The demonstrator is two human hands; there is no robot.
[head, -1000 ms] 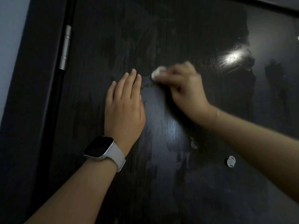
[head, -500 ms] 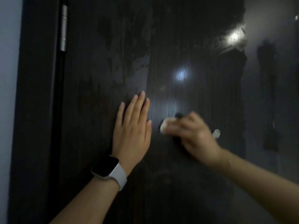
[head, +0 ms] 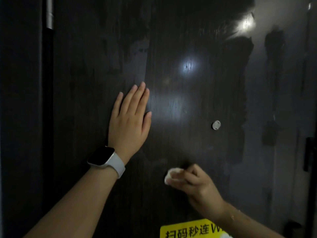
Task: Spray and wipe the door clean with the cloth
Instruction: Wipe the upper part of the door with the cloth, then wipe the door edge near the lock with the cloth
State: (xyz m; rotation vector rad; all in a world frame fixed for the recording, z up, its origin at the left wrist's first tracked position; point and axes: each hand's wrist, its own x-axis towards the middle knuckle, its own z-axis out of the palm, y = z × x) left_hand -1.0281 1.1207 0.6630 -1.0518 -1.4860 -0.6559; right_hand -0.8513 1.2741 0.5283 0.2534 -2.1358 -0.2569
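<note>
The cloth (head: 169, 175), a small white wad, is pressed against the lower middle of the door (head: 180, 143) and is gripped by the right hand (head: 193, 183), whose fingers are curled round it so that only its left end shows. The door is dark, with a wood grain, and fills nearly the whole view; streaks and hazy smears are seen across its upper part, and two bright reflections of light are caught on its glossy face.

The left hand (head: 129, 121) is laid flat on the door, up and to the left of the cloth and well apart from it, with the fingers straight, close together and pointing upward; nothing is held in it. A watch (head: 104, 158) with a dark square face and a white strap is worn on the left wrist.

A small round pale fitting (head: 216, 125) is fixed to the door to the right of the left hand and above the right hand. A yellow sticker (head: 190, 229) with dark characters is stuck to the door at the bottom edge, just below the right wrist. A metal hinge (head: 49, 12) is seen at the door's left edge, near the top. A dark handle part (head: 309, 153) is seen at the far right.
</note>
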